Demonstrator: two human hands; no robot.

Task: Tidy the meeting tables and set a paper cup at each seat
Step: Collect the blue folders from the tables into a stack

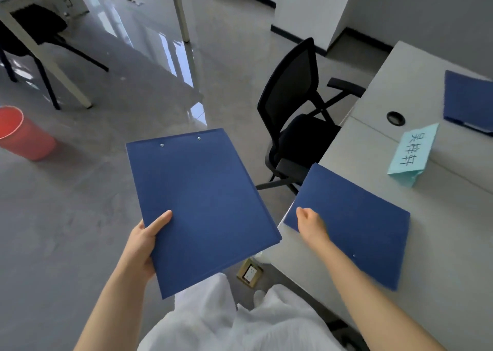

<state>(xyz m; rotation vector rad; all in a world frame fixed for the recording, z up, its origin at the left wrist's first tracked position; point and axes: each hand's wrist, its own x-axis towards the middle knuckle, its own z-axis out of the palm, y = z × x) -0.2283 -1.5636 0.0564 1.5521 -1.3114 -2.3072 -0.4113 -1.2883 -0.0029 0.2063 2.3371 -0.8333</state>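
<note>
Looks like the tidying half is underway and the cup half hasn't started, no paper cups anywhere in view. The left hand (pixel 142 244) grips one blue folder (pixel 202 206) out over the floor, thumb on top, fingers curled under its near left edge. The right hand (pixel 310 224) pinches the near left corner of a second folder (pixel 354 222), which lies on the counter (pixel 453 217) and overhangs its edge. A third folder (pixel 469 99) sits far right, with a teal name card (pixel 413 153) between them. Folders are flat, stiff, matte dark blue, with two rivets on the held one. I'd guess collecting comes next, cups after.
</note>
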